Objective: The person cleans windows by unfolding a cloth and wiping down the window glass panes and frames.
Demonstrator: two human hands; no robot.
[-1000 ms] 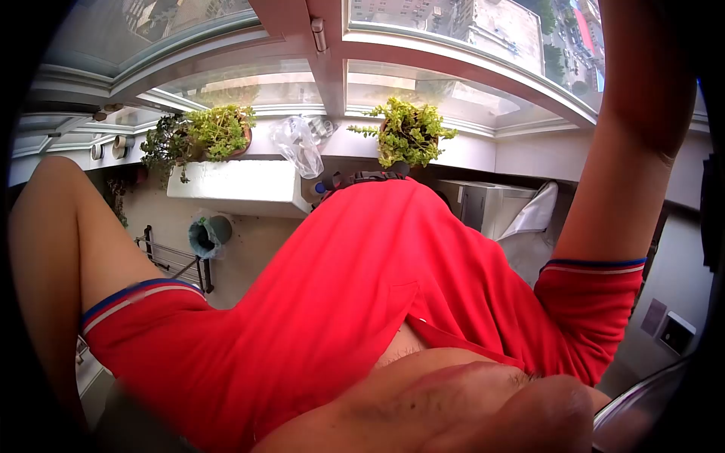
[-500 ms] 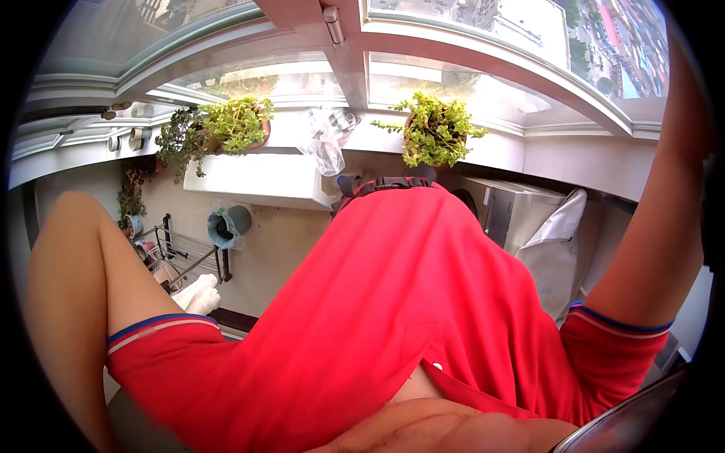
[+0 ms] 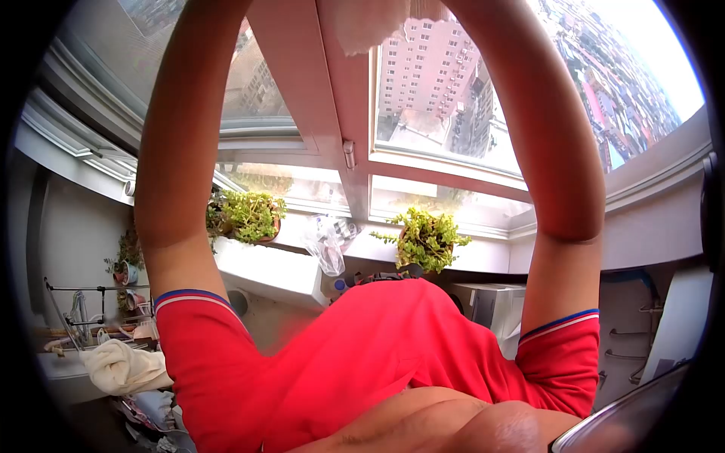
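Both arms reach up past the top edge of the head view, so my left hand and my right hand are out of frame. Between the raised forearms, a pale, ragged-edged cloth or paper (image 3: 368,27) hangs at the top against the window. I cannot see what holds it. Behind it stands the window frame (image 3: 332,98), with a glass pane (image 3: 445,90) to its right that shows buildings far below. A metal hinge (image 3: 349,154) sits on the frame's upright.
On the sill are a leafy potted plant (image 3: 427,240), another plant (image 3: 253,217) and a clear plastic bag (image 3: 328,240). Below lies a white box (image 3: 268,272). At left, a rolled cream cloth (image 3: 124,366) rests near a metal rack (image 3: 94,321).
Both arms have swung upward, the left from beside the body. The view has tilted up, showing more window, and the pale cloth or paper has come into view at the top.
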